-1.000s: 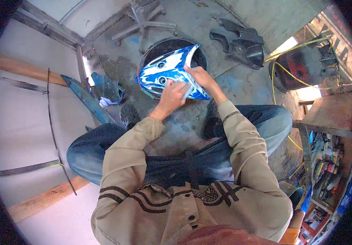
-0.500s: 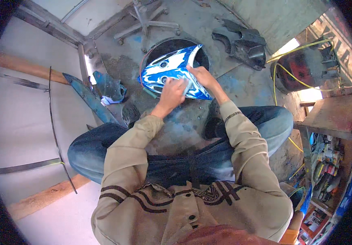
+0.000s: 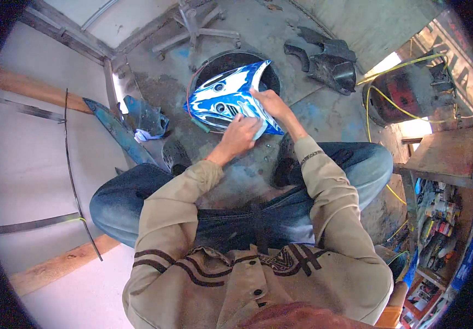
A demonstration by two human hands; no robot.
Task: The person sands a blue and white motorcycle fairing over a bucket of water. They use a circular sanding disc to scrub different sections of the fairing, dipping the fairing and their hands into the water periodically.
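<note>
Nearest was the person's beige jacket (image 3: 258, 279), its dark stripes crossing the chest, and beyond it a pair of blue jeans (image 3: 121, 203) with the knees spread wide to left and right. A dark perforated shoe (image 3: 175, 156) stood on the floor in front of the left leg.

Past the shoes, the left hand (image 3: 238, 138) had its grip closed, fingers bent over a pale blue pad (image 3: 260, 129) against the near right corner of a blue-and-white fairing panel (image 3: 235, 90). The right hand (image 3: 272, 103) had its grip closed on the panel's right edge, thumb on top; its other fingertips were hidden. The panel, with two round holes, lay tilted over a round black tub (image 3: 214, 67).

To the left, a dusty blue panel (image 3: 117, 131) leaned by the wall. On the right stood a wooden shelf unit (image 3: 439, 148) and, farther on, a dark red tank (image 3: 393, 94) draped with a yellow hose (image 3: 368, 118). At the far right lay a black plastic moulding (image 3: 330, 57); far off, beyond the tub, stood a wheeled chair base (image 3: 195, 32).
</note>
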